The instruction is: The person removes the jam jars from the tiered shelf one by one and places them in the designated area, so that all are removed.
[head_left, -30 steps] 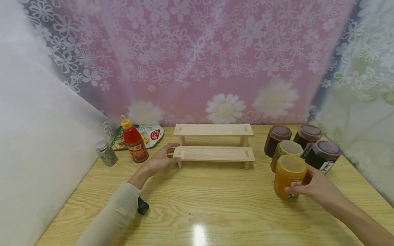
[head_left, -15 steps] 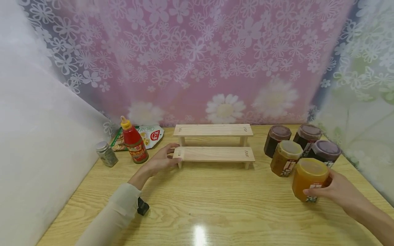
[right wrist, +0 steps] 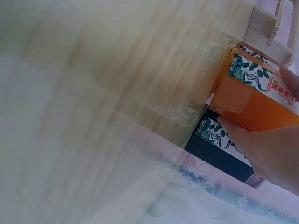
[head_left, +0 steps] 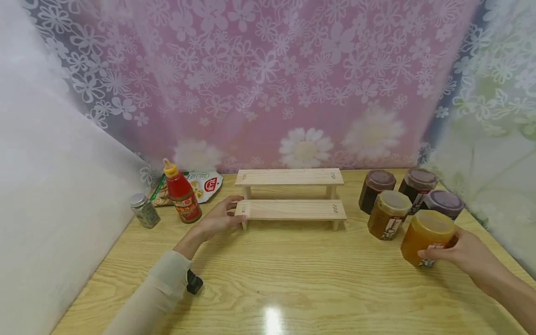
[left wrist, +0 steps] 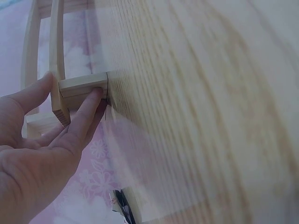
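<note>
My right hand (head_left: 473, 256) grips an orange jar (head_left: 425, 239) with a yellow lid, thumb on the near side and the fingers hidden behind it. A dark jar with a purple lid (head_left: 444, 202) stands just behind it, partly covered. The right wrist view shows the orange jar (right wrist: 252, 100) beside the dark jar (right wrist: 205, 147); I cannot tell whether its base touches the table. My left hand (head_left: 215, 221) holds the left end of a two-step wooden rack (head_left: 291, 210). In the left wrist view, the thumb lies on the plank and the fingers (left wrist: 88, 109) reach against the leg.
Behind the orange jar stand an amber jar (head_left: 387, 218) and two dark jars (head_left: 374, 195), (head_left: 414, 188). At left are a red sauce bottle (head_left: 183, 200), a small spice jar (head_left: 144, 211) and a food packet (head_left: 207, 184). A floral curtain (head_left: 268, 83) hangs behind the table.
My right hand has carried the orange jar to the right, away from the amber jar's front, then slightly back toward the purple-lidded jar. The left hand and rack have stayed put.
</note>
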Action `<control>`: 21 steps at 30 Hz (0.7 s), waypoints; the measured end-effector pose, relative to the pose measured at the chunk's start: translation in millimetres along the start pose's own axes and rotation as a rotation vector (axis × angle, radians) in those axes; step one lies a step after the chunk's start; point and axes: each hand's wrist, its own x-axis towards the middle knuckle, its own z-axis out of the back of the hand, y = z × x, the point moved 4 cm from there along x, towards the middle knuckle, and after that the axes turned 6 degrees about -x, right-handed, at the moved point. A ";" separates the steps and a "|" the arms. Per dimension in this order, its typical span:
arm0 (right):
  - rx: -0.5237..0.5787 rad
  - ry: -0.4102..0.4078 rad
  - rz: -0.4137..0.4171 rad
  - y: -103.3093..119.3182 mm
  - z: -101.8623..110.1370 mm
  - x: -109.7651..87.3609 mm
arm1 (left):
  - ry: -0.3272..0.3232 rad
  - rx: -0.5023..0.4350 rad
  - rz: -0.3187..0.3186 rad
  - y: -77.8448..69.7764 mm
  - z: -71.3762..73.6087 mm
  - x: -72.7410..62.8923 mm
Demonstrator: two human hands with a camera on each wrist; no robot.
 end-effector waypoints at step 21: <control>0.011 0.018 0.010 0.1 6.5 -2.6 | -0.111 0.272 -0.061 -8.5 3.6 -14.2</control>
